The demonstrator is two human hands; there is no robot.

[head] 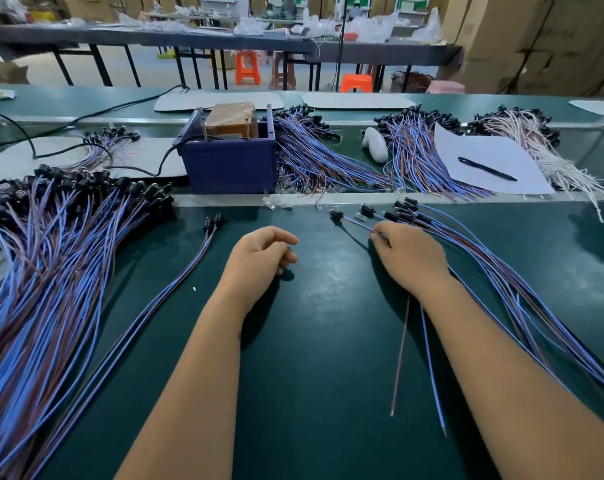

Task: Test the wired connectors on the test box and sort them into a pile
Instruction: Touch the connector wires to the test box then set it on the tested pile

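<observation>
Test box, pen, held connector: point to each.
test box [229, 168], head view, blue front wall
pen [487, 169], head view, mid-barrel
held connector [336, 214], head view, black plug end

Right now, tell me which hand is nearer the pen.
Right. The right hand lies below and left of the pen, pinching a wire; the left hand rests much farther left.

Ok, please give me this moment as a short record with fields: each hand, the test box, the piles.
left hand: loosely curled, holds nothing, rests on green mat
right hand: pinches one wired connector by its wires
test box: blue, behind the hands, nothing plugged in that I can see
large pile: left of the hands
small bunch: under the right arm
</observation>
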